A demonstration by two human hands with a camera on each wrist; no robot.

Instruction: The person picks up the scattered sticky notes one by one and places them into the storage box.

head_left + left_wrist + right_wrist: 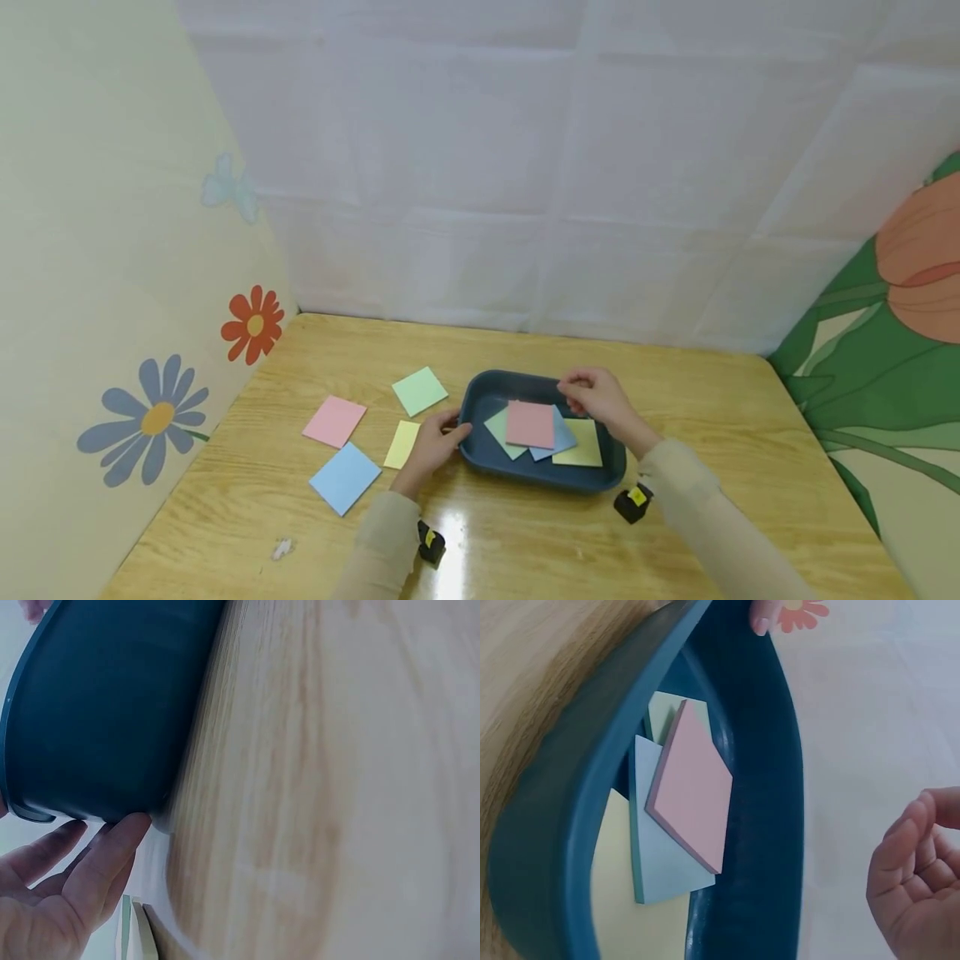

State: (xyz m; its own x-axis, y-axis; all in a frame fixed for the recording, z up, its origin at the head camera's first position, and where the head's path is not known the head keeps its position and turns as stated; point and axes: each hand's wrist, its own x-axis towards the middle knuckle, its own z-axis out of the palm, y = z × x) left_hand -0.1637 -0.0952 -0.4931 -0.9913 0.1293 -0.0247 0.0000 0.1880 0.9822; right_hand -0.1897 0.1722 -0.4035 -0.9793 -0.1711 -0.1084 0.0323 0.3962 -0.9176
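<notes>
A dark blue tray (487, 467) holds a pink sticky note pad (530, 424), which lies over a blue pad (564, 440) and a green pad (501, 427); a yellow pad (585, 446) is at the right. At the tray's left end my left hand (435, 442) grips the rim, thumb on top and fingers against the outer wall (97, 735). My right hand (600, 398) hovers by the back right rim. Its fingers (896, 855) are curled, the thumb close to the index finger, with nothing visible between them.
Left of the tray lie a pink pad (334, 422), a blue pad (345, 479), a green pad (420, 391) and a yellow pad (402, 443), partly behind my left hand. A white mark (282, 548) shows on the wooden table (225, 517). A pale cloth (480, 167) hangs behind.
</notes>
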